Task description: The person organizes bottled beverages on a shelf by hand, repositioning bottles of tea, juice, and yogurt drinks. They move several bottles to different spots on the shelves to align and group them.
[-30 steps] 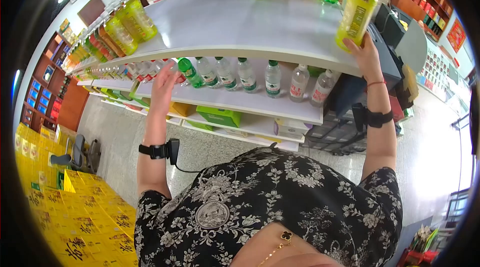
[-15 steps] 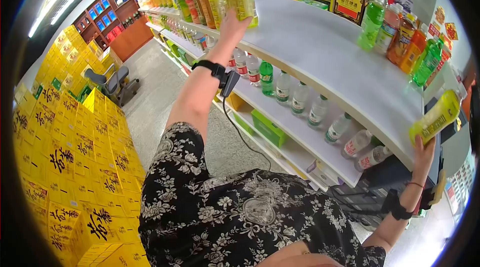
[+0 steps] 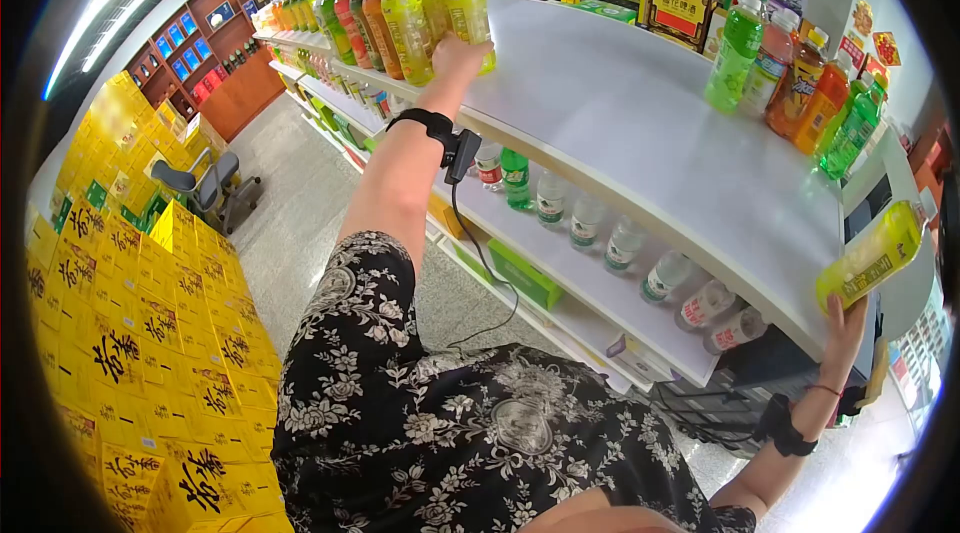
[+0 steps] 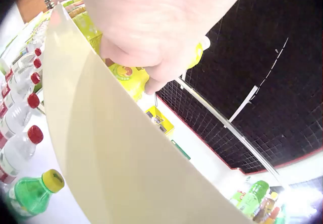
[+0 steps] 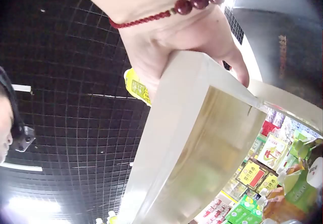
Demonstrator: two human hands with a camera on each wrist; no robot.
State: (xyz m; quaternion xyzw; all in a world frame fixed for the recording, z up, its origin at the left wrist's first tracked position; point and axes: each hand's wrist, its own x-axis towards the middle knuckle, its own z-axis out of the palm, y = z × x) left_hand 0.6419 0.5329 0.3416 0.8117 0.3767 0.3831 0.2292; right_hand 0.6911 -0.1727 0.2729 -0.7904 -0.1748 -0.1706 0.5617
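In the head view my left hand (image 3: 458, 58) grips the lower part of a yellow-green drink bottle (image 3: 468, 8), the end one of a long row on the top shelf. Its fingers curl against yellow bottle labels (image 4: 128, 78) in the left wrist view. At the shelf's right corner, my right hand (image 3: 848, 323) holds another yellow-green drink bottle (image 3: 872, 253) low down, thumb in front. From the right wrist, that hand sits close against the shelf corner (image 5: 194, 65) and hides most of the bottle.
More drink bottles (image 3: 735, 53) stand at the back right of the top shelf (image 3: 640, 103). Clear water bottles (image 3: 625, 243) line the shelf below. Yellow cartons (image 3: 150, 353) are stacked on the left, with an office chair (image 3: 205, 178) behind. A cable (image 3: 485, 253) hangs from my left wrist.
The head view has swung left. My left hand has gone from in front of the shelf edge to the end bottle of the row and taken hold. My right hand stays at its bottle.
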